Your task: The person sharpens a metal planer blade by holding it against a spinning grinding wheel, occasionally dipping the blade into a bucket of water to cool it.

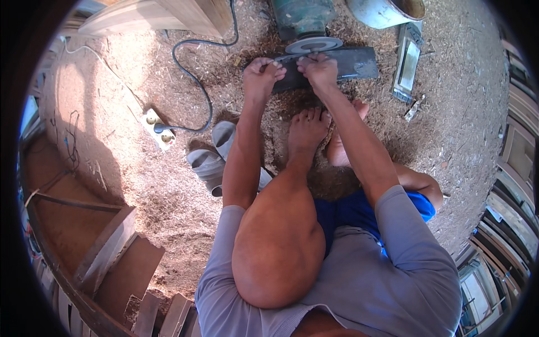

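Note:
Both my hands are in front of a grey grinding wheel (314, 45) on a green motor (302, 17). A thin, narrow strip (289, 57) spans the gap between them, close to the wheel's near edge; its exact kind is too small to make out. My left hand (263, 76) is closed in a pinch at the strip's left end. Fingers bent and pressed together, my right hand (319, 69) grips its right end right beside the wheel. Whether the strip touches the wheel I cannot tell. Beneath the hands lies a dark flat board (356, 63).
A pale bucket (379, 14) and a long holder with a whitish block (409, 66) stand at the right. On the left, a black cable (205, 92) runs into a power strip (158, 130). Grey rounded objects (206, 166) lie by my left forearm. Wood pieces (106, 247) line the lower left.

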A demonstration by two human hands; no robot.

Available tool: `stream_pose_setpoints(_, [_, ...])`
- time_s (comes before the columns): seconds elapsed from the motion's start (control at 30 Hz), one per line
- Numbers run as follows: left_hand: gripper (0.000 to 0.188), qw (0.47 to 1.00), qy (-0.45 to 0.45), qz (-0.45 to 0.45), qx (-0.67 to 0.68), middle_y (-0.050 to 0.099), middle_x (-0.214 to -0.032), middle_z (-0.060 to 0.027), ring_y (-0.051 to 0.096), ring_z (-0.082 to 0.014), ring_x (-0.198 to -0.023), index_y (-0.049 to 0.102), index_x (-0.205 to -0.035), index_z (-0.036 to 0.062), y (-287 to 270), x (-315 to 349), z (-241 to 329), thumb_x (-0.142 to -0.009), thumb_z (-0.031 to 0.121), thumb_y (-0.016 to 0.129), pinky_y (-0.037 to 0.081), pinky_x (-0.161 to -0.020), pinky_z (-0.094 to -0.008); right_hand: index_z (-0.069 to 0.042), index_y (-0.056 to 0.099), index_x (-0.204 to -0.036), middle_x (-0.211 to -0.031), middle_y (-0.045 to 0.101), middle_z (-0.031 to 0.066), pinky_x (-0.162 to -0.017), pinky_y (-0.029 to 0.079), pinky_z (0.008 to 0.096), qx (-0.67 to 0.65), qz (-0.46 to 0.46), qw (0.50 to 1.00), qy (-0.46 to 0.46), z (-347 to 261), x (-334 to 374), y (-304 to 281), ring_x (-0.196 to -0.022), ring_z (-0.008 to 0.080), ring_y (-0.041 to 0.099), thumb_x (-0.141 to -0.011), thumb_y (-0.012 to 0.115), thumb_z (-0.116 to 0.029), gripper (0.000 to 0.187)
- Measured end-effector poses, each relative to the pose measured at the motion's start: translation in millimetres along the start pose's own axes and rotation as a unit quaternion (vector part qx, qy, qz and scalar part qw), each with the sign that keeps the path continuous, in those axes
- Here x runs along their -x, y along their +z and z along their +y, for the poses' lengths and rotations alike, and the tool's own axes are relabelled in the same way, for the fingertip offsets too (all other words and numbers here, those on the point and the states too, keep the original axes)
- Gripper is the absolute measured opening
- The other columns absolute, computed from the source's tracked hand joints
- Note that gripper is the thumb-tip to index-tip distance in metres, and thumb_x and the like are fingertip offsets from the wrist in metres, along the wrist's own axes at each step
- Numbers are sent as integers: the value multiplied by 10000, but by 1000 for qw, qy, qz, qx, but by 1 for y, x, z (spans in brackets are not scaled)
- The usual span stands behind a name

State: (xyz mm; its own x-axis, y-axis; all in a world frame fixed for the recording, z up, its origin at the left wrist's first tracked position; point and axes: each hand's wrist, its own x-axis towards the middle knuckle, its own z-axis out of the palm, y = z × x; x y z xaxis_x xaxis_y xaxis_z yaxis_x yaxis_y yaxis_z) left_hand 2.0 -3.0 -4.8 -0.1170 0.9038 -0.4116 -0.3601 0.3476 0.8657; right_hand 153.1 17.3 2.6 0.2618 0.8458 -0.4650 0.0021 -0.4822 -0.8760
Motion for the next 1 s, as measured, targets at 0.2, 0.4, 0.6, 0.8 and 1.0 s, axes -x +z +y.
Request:
stream_pose_setpoints(0.2, [80, 1000, 0, 14, -16, 639, -827, -124, 687, -199, -733, 560, -907, -48, -3, 3, 1, -881, 18, 598, 583, -648, -277, 75, 683, -889, -709, 698, 111, -561, 518, 247, 29, 9, 999, 8, -2, 2, 2, -603, 126, 666, -765, 710, -39, 170])
stream_pose_setpoints(0.4, [107, 1000, 7, 4, -21, 644, -837, -126, 689, -197, -744, 561, -931, -53, -4, 4, 2, -884, 32, 606, 587, -662, -278, 75, 637, -941, -766, 688, 100, -507, 485, 227, -2, -26, 999, 23, -2, 1, -2, -614, 129, 653, -794, 698, -37, 194])
stream_pose_setpoints(0.6, [94, 999, 5, 4, -33, 634, -832, -122, 680, -196, -718, 567, -914, -66, 6, 2, 6, -879, 15, 598, 576, -638, -266, 65, 642, -927, -784, 694, 107, -517, 497, 226, -1, -32, 999, 41, -5, -2, -7, -636, 137, 669, -808, 690, -43, 168])
stream_pose_setpoints(0.8, [127, 999, 0, -8, -48, 653, -868, -136, 691, -202, -763, 572, -947, -65, 6, -2, 2, -883, 38, 611, 583, -681, -276, 72, 651, -925, -780, 697, 112, -516, 510, 236, -33, -28, 998, 40, -8, 0, -12, -641, 143, 677, -818, 684, -44, 161])
stream_pose_setpoints(1.0, [125, 999, -2, -19, -50, 655, -866, -136, 689, -193, -747, 576, -948, -61, 17, -6, -4, -884, 39, 615, 583, -664, -279, 77, 654, -934, -768, 697, 120, -496, 510, 241, -49, -18, 998, 32, -7, -6, -22, -615, 142, 675, -806, 678, -25, 166])
